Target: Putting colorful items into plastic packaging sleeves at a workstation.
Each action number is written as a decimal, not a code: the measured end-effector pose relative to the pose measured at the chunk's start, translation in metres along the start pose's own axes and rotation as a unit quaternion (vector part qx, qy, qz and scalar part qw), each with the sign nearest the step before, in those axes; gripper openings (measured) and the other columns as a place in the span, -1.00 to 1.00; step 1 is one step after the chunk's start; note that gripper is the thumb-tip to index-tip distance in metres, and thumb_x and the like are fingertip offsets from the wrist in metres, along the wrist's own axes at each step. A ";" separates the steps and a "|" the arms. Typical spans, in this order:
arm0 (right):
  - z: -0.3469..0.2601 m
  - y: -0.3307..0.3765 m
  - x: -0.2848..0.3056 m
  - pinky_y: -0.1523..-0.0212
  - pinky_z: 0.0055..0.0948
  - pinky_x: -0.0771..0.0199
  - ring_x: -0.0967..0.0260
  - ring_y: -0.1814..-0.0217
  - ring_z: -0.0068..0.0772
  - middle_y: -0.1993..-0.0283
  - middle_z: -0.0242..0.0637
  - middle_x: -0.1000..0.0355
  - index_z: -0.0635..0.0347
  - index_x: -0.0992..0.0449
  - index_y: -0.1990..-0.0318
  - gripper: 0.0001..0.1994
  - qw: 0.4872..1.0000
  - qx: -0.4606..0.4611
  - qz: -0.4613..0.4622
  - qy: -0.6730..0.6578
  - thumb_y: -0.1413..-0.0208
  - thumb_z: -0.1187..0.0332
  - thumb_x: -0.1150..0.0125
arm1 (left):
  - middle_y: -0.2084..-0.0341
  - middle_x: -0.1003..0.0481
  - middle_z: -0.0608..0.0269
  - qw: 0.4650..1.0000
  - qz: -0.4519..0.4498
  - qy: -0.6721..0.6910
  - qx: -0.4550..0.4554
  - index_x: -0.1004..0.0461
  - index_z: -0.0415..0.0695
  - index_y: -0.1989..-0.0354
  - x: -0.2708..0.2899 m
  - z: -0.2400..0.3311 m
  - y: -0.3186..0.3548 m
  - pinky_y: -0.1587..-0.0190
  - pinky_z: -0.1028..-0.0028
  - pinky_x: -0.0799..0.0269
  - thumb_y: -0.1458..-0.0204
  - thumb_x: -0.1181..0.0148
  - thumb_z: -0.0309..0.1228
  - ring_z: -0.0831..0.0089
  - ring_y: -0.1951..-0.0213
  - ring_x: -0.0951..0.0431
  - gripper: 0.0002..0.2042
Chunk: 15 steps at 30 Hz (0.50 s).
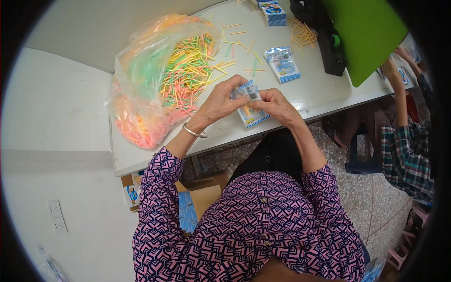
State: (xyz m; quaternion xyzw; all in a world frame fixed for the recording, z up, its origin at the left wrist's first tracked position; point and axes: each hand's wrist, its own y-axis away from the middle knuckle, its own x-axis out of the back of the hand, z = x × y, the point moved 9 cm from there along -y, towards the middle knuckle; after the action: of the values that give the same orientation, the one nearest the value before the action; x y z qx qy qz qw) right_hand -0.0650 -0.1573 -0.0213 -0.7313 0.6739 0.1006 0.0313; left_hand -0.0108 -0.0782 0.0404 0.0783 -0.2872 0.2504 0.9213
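Just off the table's near edge, a small blue-and-white striped plastic packet (255, 120) is held up between both hands. My left hand (221, 99) pinches its upper left part, with thumb and fingers closed. From the right, my right hand (279, 108) grips the packet's side, its thumb near the top edge. Coloured contents show through the packet's clear part; the fingers hide whether its top is sealed. To the left, a large clear plastic bag (141, 61) lies with its mouth open, spilling thin yellow, green and pink sticks (188, 66).
Another striped packet (283, 66) lies beyond my hands, with a stack of packets (272, 13) farther back. Loose yellow sticks (303, 34) lie beside a black device (331, 54) and a green panel (364, 37). A person's plaid sleeve (404, 164) is at right. An open cardboard box (206, 199) sits below.
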 end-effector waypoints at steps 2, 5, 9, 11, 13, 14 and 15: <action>-0.005 0.001 0.004 0.58 -0.68 -0.09 -0.12 0.56 -0.79 0.54 -0.53 -0.38 0.26 -0.53 0.40 -0.74 1.000 -0.008 0.003 0.021 0.04 0.20 -0.26 | 0.29 -0.41 0.32 0.996 0.018 0.086 0.005 -0.36 -0.25 0.13 0.005 -0.009 0.003 0.12 0.54 -0.33 0.08 -0.21 -0.43 0.60 0.20 -0.38 -0.67; -0.056 0.010 0.048 0.43 -0.51 -0.24 -0.21 0.45 -0.51 0.48 -0.37 -0.36 0.27 -0.51 0.39 -0.67 0.931 0.155 0.196 0.265 0.10 0.13 -0.29 | 0.29 -0.43 0.26 0.995 0.021 0.075 0.067 -0.36 -0.26 0.12 0.017 -0.023 0.009 0.10 0.50 -0.33 0.08 -0.23 -0.34 0.51 0.19 -0.41 -0.63; -0.059 0.009 0.122 0.13 -0.25 -0.23 -0.23 0.11 -0.19 0.20 -0.20 -0.38 0.27 -0.51 0.30 -0.61 0.796 0.122 0.411 0.426 0.12 0.10 -0.30 | 0.15 -0.40 0.03 0.960 0.076 -0.268 -0.023 -0.37 -0.23 0.09 0.029 -0.024 0.019 0.00 0.34 -0.29 0.10 -0.27 -0.22 0.19 0.07 -0.39 -0.55; -0.050 0.000 0.130 0.05 -0.08 -0.17 -0.18 0.00 -0.09 0.08 -0.14 -0.33 0.29 -0.50 0.26 -0.63 0.728 0.046 0.424 0.537 0.13 0.16 -0.28 | 0.12 -0.39 0.05 0.965 0.083 -0.247 -0.018 -0.37 -0.22 0.09 0.029 -0.021 0.016 -0.03 0.33 -0.27 0.10 -0.26 -0.21 0.19 0.03 -0.36 -0.56; -0.044 -0.003 0.133 0.05 -0.09 -0.17 -0.19 0.01 -0.10 0.11 -0.15 -0.34 0.27 -0.50 0.27 -0.68 0.713 0.077 0.434 0.544 0.11 0.21 -0.25 | 0.09 -0.38 0.07 0.970 0.094 -0.225 -0.010 -0.37 -0.20 0.09 0.027 -0.017 0.011 -0.05 0.32 -0.25 0.09 -0.25 -0.21 0.19 -0.01 -0.33 -0.56; -0.045 -0.003 0.134 0.06 -0.10 -0.17 -0.20 0.03 -0.11 0.13 -0.16 -0.34 0.25 -0.50 0.28 -0.73 0.698 0.106 0.446 0.550 0.09 0.26 -0.23 | 0.08 -0.37 0.10 0.972 0.090 -0.213 -0.033 -0.37 -0.19 0.09 0.023 -0.013 0.007 -0.06 0.32 -0.24 0.08 -0.24 -0.20 0.20 -0.02 -0.32 -0.57; -0.042 -0.004 0.137 0.06 -0.10 -0.17 -0.20 0.03 -0.11 0.13 -0.16 -0.34 0.25 -0.50 0.28 -0.73 0.697 0.108 0.445 0.551 0.09 0.26 -0.23 | 0.07 -0.37 0.12 0.974 0.086 -0.202 -0.056 -0.38 -0.18 0.10 0.021 -0.010 0.004 -0.06 0.32 -0.23 0.07 -0.23 -0.20 0.20 -0.04 -0.31 -0.58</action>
State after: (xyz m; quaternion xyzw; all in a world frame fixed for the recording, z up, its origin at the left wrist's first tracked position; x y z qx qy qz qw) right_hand -0.0470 -0.2986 -0.0065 -0.2617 0.8236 -0.3918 -0.3158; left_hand 0.0066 -0.0634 0.0441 0.0503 -0.4862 0.2909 0.8225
